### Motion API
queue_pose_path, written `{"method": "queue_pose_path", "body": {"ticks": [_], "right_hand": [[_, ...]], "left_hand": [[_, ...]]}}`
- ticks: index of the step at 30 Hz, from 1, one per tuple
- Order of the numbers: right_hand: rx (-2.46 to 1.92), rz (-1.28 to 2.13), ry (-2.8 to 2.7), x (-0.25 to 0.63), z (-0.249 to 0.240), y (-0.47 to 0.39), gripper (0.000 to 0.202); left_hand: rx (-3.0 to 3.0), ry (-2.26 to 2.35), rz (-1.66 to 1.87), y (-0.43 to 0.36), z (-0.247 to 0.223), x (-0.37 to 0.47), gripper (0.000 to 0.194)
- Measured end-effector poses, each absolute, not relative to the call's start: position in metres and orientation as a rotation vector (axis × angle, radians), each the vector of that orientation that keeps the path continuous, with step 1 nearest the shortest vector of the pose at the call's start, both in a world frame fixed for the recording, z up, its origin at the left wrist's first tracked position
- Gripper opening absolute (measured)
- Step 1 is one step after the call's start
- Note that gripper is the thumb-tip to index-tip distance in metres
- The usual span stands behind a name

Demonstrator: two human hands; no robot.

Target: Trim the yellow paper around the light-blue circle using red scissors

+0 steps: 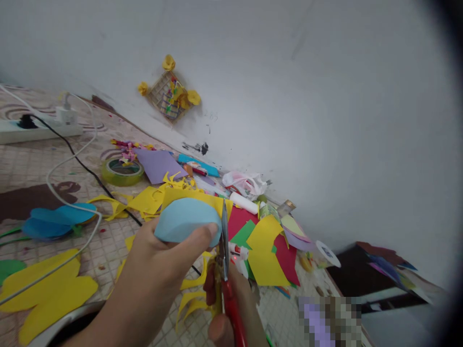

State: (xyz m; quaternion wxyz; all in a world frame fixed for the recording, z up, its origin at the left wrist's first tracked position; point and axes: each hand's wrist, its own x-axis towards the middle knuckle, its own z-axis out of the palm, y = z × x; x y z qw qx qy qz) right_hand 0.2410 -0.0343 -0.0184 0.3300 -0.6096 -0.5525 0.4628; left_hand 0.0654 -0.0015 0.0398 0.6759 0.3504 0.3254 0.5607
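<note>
My left hand [162,270] pinches a rounded light blue paper piece [188,217] against a sheet of yellow paper [181,193], with the thumb pressing on the blue piece. Red-handled scissors [225,241] are in my right hand [238,294], pointing up and away. Their blades lie along the right edge of the two papers; how far apart the blades are is hard to see. Curved yellow scraps [191,303] lie beneath my hands. To the left lies a large yellow paper cutout [47,294] with rounded lobes.
A white power strip [43,130] and cables run along the left. A tape roll [123,171], purple paper [161,165] and a blue paper shape [54,221] lie around. Yellow, red and green sheets [269,255] sit to the right. A wall [307,120] rises behind.
</note>
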Motion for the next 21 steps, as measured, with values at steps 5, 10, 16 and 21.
{"method": "queue_pose_path", "body": {"ticks": [5,10,16,21], "right_hand": [[-1.622,1.269,-1.461,0.251,-0.015,-0.031,0.069],[-1.591,1.21,-1.582,0.258,-0.024,-0.03,0.068],[-1.525,1.095,-1.677,0.264,-0.035,-0.039,0.067],[-1.598,1.042,-1.636,0.272,-0.046,-0.035,0.071]], "left_hand": [[0.809,0.797,1.279,-0.002,0.052,0.063,0.02],[0.85,0.748,1.19,-0.005,0.072,0.058,0.022],[0.948,0.652,1.121,-0.003,0.074,0.054,0.025],[0.979,0.575,1.109,-0.001,0.072,0.054,0.026]]}}
